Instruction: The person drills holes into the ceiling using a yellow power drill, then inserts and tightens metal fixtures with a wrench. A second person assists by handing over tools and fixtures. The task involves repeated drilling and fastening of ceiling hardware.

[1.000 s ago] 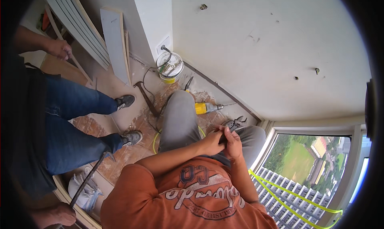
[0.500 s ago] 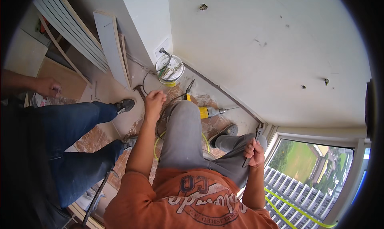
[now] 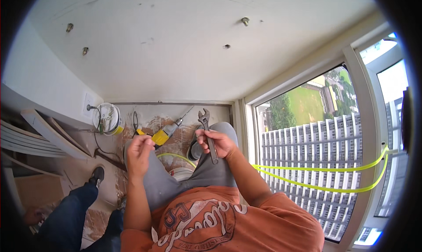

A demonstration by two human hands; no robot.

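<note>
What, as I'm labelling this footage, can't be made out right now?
Head view:
Left hand: its curl hides anything small inside.
Drill: back end partly behind the left hand.
Wrench in the right hand: any markings are too small.
Pieces on the white bucket: too small to identify.
Co-worker: upper body cut off by the dark rim.

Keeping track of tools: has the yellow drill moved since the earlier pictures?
No, not visibly: the view turned, but the yellow drill still lies right of the white bucket, its bit toward the wall.
</note>
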